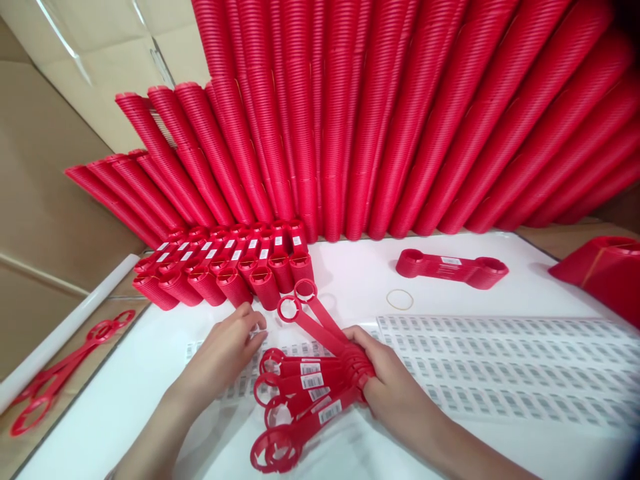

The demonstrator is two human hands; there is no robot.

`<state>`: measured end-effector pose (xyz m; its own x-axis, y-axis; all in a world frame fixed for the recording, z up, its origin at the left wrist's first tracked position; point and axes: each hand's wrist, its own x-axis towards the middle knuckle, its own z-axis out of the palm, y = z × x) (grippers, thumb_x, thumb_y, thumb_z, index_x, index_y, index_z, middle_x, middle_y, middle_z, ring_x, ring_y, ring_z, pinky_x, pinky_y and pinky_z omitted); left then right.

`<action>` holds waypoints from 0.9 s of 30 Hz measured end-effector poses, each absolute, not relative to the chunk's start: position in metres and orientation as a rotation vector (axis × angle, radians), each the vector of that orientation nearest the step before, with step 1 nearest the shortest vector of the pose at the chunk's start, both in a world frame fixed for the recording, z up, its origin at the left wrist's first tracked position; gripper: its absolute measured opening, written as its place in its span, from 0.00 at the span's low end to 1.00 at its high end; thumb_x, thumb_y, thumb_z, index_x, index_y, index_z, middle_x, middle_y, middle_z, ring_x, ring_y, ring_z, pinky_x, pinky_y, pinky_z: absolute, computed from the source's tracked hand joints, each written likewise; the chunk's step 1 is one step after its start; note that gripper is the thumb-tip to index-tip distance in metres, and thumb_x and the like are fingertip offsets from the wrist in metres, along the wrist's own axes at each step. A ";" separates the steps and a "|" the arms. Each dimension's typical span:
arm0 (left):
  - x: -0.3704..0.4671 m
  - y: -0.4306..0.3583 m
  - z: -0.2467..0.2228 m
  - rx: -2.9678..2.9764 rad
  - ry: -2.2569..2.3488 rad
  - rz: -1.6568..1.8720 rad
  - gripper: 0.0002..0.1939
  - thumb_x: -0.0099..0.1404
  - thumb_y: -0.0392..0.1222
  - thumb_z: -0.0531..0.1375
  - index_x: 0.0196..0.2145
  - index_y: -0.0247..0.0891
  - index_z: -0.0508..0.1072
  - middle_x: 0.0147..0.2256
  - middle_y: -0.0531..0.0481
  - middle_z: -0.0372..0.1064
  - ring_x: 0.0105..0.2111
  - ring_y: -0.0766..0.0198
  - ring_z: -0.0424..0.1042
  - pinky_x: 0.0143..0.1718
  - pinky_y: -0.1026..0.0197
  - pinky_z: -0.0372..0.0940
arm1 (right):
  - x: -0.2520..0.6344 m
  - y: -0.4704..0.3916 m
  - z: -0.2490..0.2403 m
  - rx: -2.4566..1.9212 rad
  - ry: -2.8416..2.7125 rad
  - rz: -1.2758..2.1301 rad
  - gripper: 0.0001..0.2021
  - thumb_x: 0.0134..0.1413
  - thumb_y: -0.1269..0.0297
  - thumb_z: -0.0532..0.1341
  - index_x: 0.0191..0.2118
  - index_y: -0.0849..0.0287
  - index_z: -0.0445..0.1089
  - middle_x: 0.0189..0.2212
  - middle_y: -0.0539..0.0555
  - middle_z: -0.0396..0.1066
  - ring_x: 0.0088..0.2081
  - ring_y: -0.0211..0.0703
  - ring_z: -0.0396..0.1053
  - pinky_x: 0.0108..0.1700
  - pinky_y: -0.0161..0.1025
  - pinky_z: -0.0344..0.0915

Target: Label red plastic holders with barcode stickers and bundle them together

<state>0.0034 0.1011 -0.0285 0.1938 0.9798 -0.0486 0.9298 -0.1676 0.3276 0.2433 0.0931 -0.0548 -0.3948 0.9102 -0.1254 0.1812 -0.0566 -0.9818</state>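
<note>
Many red pieces (331, 381) fan from our right hand (376, 375), fingers shut on them; left hand (227, 347), ten o'clock, empty, fingers half open.

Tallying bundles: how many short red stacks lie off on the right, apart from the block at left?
2: one on the white table, just beyond the loose rubber band; one at the right picture edge, cut off. More could be out of frame.

Over my feed I see a bare left hand (227, 343), a bare right hand (375, 367), and slender, uncovered forearms (167, 423).
</note>
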 end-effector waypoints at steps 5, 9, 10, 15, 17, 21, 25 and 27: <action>-0.004 0.100 -0.019 2.081 1.679 0.351 0.11 0.65 0.44 0.49 0.28 0.39 0.63 0.29 0.52 0.59 0.26 0.61 0.61 0.26 0.62 0.54 | 0.243 0.093 -0.056 -1.179 -1.580 1.533 0.19 0.41 0.80 0.47 0.40 0.59 0.62 0.35 0.50 0.68 0.28 0.36 0.64 0.32 0.34 0.59; 0.012 0.094 -0.012 1.723 1.409 0.623 0.12 0.65 0.47 0.51 0.29 0.38 0.62 0.23 0.55 0.55 0.23 0.64 0.56 0.23 0.66 0.51 | 0.243 0.091 -0.054 -1.157 -1.559 1.543 0.19 0.41 0.80 0.48 0.41 0.59 0.62 0.35 0.51 0.68 0.30 0.37 0.64 0.31 0.34 0.59; 0.020 0.093 -0.012 1.650 1.339 0.670 0.12 0.65 0.48 0.52 0.29 0.38 0.62 0.21 0.57 0.53 0.21 0.66 0.53 0.21 0.66 0.49 | 0.243 0.090 -0.053 -1.144 -1.555 1.546 0.19 0.40 0.80 0.48 0.41 0.60 0.62 0.35 0.51 0.68 0.30 0.37 0.64 0.32 0.34 0.60; 0.052 0.088 -0.020 1.452 1.257 0.764 0.13 0.64 0.49 0.55 0.28 0.37 0.63 0.17 0.60 0.46 0.17 0.69 0.46 0.18 0.67 0.43 | 0.241 0.085 -0.052 -1.074 -1.520 1.601 0.21 0.37 0.82 0.46 0.40 0.59 0.63 0.37 0.51 0.68 0.30 0.36 0.65 0.34 0.34 0.61; 0.056 0.088 -0.023 1.414 1.250 0.782 0.13 0.63 0.49 0.56 0.28 0.36 0.64 0.17 0.59 0.49 0.18 0.69 0.50 0.19 0.67 0.46 | 0.240 0.084 -0.052 -1.071 -1.520 1.600 0.21 0.38 0.82 0.46 0.39 0.59 0.63 0.38 0.51 0.68 0.30 0.36 0.65 0.34 0.34 0.61; 0.056 0.089 -0.025 1.390 1.260 0.802 0.14 0.62 0.50 0.56 0.28 0.36 0.66 0.18 0.57 0.54 0.19 0.67 0.56 0.22 0.67 0.51 | 0.241 0.083 -0.052 -1.055 -1.500 1.603 0.20 0.40 0.82 0.47 0.40 0.59 0.62 0.40 0.52 0.67 0.33 0.37 0.65 0.35 0.34 0.62; 0.057 0.089 -0.024 1.392 1.320 0.796 0.16 0.61 0.53 0.57 0.28 0.36 0.67 0.19 0.54 0.59 0.20 0.64 0.61 0.21 0.66 0.54 | 0.242 0.081 -0.050 -1.065 -1.463 1.625 0.20 0.40 0.81 0.48 0.41 0.59 0.61 0.40 0.53 0.67 0.37 0.40 0.65 0.35 0.35 0.63; 0.058 0.088 -0.024 1.392 1.333 0.794 0.16 0.60 0.54 0.57 0.27 0.36 0.67 0.20 0.53 0.61 0.20 0.63 0.62 0.21 0.65 0.56 | 0.241 0.080 -0.050 -1.071 -1.453 1.636 0.21 0.39 0.82 0.47 0.42 0.59 0.61 0.40 0.53 0.67 0.38 0.40 0.66 0.34 0.34 0.63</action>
<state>0.0582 0.0883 -0.0241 0.1734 0.9687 -0.1775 0.3053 0.1184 0.9449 0.2411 0.0796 -0.0497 -0.4212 0.8971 -0.1335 0.0265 -0.1350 -0.9905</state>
